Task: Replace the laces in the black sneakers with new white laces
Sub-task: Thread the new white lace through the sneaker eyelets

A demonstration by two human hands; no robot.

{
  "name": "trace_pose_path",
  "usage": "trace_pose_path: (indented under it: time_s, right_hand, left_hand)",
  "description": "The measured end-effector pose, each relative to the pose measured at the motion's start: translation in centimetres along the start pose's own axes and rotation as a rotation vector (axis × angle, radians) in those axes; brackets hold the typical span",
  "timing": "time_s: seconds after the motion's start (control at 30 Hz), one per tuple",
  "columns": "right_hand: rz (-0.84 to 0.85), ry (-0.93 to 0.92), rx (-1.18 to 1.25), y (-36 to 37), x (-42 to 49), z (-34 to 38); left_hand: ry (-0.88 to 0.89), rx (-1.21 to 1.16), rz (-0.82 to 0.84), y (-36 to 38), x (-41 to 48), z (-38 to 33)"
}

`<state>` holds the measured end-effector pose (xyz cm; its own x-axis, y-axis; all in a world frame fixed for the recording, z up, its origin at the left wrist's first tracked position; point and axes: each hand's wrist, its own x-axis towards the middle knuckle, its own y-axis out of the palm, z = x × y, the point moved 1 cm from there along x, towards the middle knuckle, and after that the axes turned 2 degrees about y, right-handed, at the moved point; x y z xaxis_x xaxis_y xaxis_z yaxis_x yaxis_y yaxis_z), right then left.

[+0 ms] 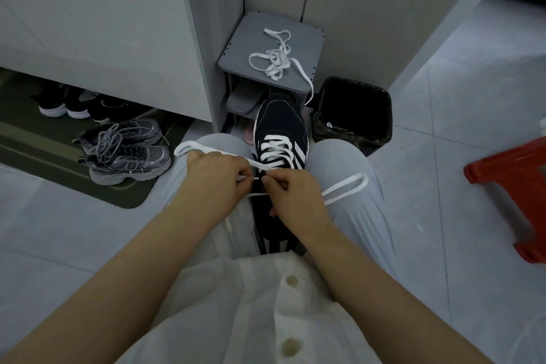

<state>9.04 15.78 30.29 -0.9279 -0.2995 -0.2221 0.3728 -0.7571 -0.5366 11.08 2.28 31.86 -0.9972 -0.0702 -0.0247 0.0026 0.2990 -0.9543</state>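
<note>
White lace (344, 188) pinched in left hand (217, 173) and right hand (291, 195) grip, black sneaker (280, 130) just beyond

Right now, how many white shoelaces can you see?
2: one white lace threaded through the black sneaker, its ends held by both hands; one loose lace on the grey shelf top. Others may be hidden.
</note>
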Motion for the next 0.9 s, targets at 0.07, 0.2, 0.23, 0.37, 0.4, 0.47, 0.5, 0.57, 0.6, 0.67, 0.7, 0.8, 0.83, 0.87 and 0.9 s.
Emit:
trace_pose_path:
  time_s: [0.07,0.2,0.23,0.37,0.4,0.47,0.5,0.57,0.6,0.67,0.7,0.8,0.83,0.87,0.9]
  right_hand:
    - [0.002,0.013,0.000,0.0,-0.1,0.0]
    - [-0.003,0.070,-0.085,-0.1,0.2,0.1]
    - [-0.004,0.080,-0.094,0.0,0.2,0.1]
    - [-0.066,0.079,-0.039,0.7,0.1,-0.1]
    - [-0.075,0.083,-0.015,0.8,0.0,-0.1]
    - [-0.068,0.091,0.042,0.8,-0.1,-0.1]
    - [-0.059,0.091,0.075,0.7,-0.2,0.0]
    - [-0.052,0.082,0.125,0.8,-0.3,-0.1]
    - [-0.055,0.079,0.136,0.8,-0.4,-0.1]
    - [-0.061,0.081,0.134,0.9,-0.4,-0.2]
    - [-0.062,0.082,0.125,0.9,-0.4,-0.2]
    - [-0.056,0.100,0.097,0.9,-0.2,-0.2]
    - [-0.046,0.105,0.092,0.9,-0.1,-0.2]
    - [-0.032,0.108,0.084,0.9,0.0,-0.2]
    - [-0.016,0.108,0.076,0.8,0.0,-0.1]
  left_hand:
    - [0.029,-0.031,-0.040,0.0,-0.2,-0.1]
    - [0.058,0.101,0.036,-0.5,-0.1,-1.1]
    - [0.067,0.125,0.057,-0.7,0.0,-1.2]
    - [0.084,0.197,0.140,-1.1,0.6,-1.4]
    - [0.085,0.213,0.147,-1.1,0.6,-1.4]
    - [0.086,0.238,0.136,-1.2,0.6,-1.7]
    - [0.090,0.244,0.139,-1.3,0.6,-1.7]
    - [0.102,0.253,0.170,-1.2,0.8,-1.6]
    - [0.112,0.252,0.181,-1.2,0.9,-1.5]
    - [0.138,0.242,0.182,-1.1,1.1,-1.2]
    - [0.149,0.232,0.178,-1.1,1.1,-1.1]
    - [0.169,0.232,0.186,-1.1,1.2,-1.2]
    - [0.171,0.250,0.186,-1.1,1.2,-1.3]
    - [0.172,0.268,0.182,-1.0,1.2,-1.4]
    - [0.171,0.276,0.179,-1.1,1.1,-1.4]
